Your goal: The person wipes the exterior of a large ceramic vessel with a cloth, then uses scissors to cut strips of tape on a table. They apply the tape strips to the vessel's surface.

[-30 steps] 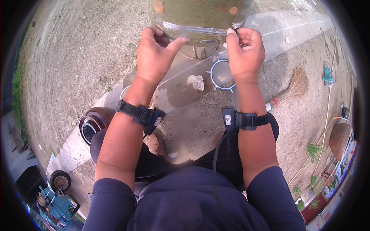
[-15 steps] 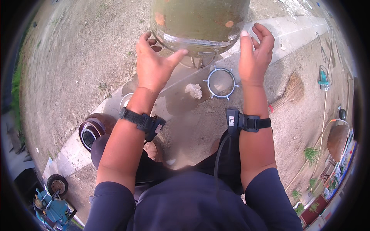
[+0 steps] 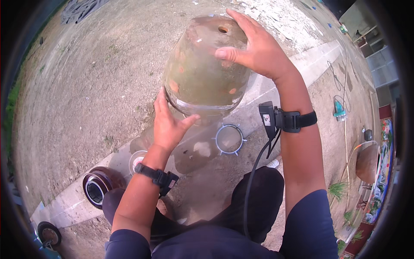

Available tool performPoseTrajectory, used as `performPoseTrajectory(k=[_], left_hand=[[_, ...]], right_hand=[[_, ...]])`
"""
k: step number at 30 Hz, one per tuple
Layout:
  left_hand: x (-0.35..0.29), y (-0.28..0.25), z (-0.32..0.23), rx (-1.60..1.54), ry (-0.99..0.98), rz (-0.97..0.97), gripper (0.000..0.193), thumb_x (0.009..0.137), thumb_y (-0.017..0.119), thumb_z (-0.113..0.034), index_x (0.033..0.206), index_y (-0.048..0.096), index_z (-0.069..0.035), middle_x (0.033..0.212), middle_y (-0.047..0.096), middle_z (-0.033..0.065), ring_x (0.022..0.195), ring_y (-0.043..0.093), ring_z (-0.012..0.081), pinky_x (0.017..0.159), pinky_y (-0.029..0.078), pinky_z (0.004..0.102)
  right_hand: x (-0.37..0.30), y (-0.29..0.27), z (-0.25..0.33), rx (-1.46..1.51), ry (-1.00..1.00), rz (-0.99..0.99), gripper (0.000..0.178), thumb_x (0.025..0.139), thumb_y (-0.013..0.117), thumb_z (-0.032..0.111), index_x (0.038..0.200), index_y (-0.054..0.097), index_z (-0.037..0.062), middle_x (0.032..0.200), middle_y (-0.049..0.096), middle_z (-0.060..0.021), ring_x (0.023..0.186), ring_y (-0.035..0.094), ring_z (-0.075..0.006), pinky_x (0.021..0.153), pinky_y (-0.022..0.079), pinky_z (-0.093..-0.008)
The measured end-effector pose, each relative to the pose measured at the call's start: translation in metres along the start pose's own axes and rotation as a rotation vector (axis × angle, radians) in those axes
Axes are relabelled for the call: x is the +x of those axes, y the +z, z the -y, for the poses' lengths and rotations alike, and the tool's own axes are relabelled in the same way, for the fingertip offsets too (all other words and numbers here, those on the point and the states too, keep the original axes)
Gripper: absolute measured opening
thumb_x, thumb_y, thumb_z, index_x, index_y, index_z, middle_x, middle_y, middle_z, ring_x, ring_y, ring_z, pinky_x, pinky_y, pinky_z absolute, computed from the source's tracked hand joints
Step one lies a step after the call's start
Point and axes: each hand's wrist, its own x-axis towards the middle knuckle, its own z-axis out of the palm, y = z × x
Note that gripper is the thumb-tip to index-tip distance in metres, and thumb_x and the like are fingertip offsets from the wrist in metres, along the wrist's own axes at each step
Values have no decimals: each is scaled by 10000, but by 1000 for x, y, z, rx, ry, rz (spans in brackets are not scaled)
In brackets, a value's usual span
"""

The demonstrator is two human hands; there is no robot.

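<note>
Pot (image 3: 205, 77) out front beyond the ring (image 3: 239, 148), holed narrow end uppermost; likely heavy, hard and brittle, perhaps slick; best held low near the pale band (image 3: 202, 107), steadied from above. Right hand (image 3: 261, 52) spread around the upper right side, left hand (image 3: 168, 128) splayed at the lower left edge; firmness of grip impossible to tell.

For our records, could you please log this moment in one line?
left hand: open, at pot, lower left | right hand: open, over its upper right | ring: on ground
</note>
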Motion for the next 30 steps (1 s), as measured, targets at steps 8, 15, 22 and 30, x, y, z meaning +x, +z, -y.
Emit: performPoseTrajectory(k=[8, 15, 22, 30], left_hand=[[11, -3, 2, -5, 47, 9, 1305, 655, 968, -295, 1593, 128, 47, 1560, 309, 302, 1452, 373, 433, 1198, 376, 445], [9, -2, 1, -49, 33, 31, 1332, 629, 978, -286, 1589, 122, 62, 1571, 284, 296, 1467, 346, 428, 1217, 352, 438], [11, -2, 0, -9, 80, 23, 1328, 649, 991, -238, 1597, 107, 53, 1486, 356, 268, 1386, 450, 381, 1173, 406, 439], [10, -7, 9, -61, -1, 95, 1276, 656, 964, -271, 1589, 153, 44, 1535, 332, 287, 1434, 398, 422, 1192, 388, 443]], right_hand=[[41, 9, -7, 700, 460, 202, 712, 905, 724, 580, 1337, 645, 20, 1306, 660, -165, 1253, 592, -261, 1056, 457, -376], [41, 25, -24, 956, 439, 293, 707, 1113, 327, 540, 1242, 702, -45, 1247, 720, -129, 1170, 634, -242, 1052, 477, -379], [40, 20, -18, 994, 404, 287, 680, 1105, 372, 534, 1253, 691, -47, 1253, 717, -127, 1191, 634, -233, 1080, 461, -360], [35, 15, -17, 945, 316, 294, 609, 1124, 374, 452, 1254, 690, -52, 1260, 712, -140, 1165, 646, -228, 1074, 467, -357]])
